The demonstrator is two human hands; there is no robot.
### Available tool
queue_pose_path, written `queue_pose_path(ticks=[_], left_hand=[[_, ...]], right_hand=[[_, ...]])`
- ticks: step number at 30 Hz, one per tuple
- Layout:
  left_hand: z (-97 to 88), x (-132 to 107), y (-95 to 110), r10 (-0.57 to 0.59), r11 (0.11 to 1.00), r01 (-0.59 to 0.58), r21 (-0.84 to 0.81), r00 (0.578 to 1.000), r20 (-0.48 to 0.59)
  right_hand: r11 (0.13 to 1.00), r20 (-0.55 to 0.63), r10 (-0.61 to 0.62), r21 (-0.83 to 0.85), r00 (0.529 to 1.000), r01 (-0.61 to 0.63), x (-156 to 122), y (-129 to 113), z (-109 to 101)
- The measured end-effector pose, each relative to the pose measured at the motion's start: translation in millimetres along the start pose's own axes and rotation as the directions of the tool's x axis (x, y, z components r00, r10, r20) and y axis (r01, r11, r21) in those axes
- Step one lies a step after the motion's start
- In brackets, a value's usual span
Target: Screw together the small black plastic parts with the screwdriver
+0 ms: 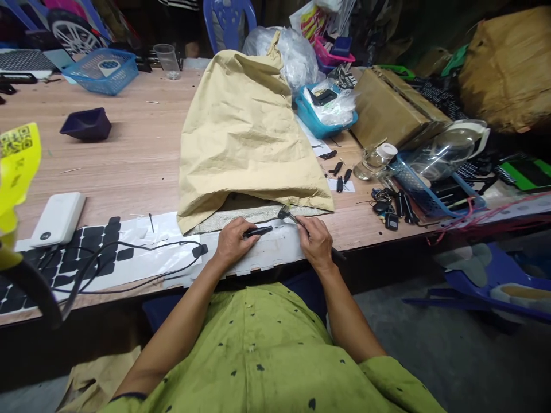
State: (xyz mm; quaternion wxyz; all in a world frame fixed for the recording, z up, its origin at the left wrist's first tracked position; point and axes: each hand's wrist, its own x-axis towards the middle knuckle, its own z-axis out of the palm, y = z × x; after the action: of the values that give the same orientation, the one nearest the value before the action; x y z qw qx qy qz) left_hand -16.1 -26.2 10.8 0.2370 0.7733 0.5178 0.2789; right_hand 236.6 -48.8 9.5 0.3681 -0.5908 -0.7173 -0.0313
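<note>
My left hand (235,241) is closed, with thumb and fingers pinching a slim black plastic piece (259,230) that points right. In my right hand (316,241) is what looks like a small hammer (293,218); its dark head lies to the left and its dark handle end shows behind my palm. Both hands rest low over a white sheet-covered board (275,244) at the table's front edge. Just beyond my fingers lies the open mouth of a large tan sack (249,137), its silvery lining (210,221) showing. The hammer's head is close to that mouth.
At left are a white power bank (59,218), black cable (142,248), dark purple tray (86,124) and blue basket (101,71). Several black pieces (340,182), a glass jar (374,160), a blue basket (434,189) and a cardboard box (387,106) stand right. A yellow tag hangs far left.
</note>
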Motion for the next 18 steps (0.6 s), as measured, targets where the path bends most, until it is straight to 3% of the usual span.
queue_pose_path(ticks=[8, 18], left_hand=[[2.5, 0.9, 0.3, -0.025, 0.999, 0.025, -0.034, 1.000, 0.001], [1.0, 2.2, 3.4, -0.026, 0.999, 0.027, -0.039, 1.000, 0.014]], right_hand=[[0.943, 0.123, -0.037, 0.334, 0.992, -0.006, -3.1, -32.5, -19.8], [0.958, 0.217, -0.070, 0.286, 0.974, 0.005, -6.2, -43.3, -19.5]])
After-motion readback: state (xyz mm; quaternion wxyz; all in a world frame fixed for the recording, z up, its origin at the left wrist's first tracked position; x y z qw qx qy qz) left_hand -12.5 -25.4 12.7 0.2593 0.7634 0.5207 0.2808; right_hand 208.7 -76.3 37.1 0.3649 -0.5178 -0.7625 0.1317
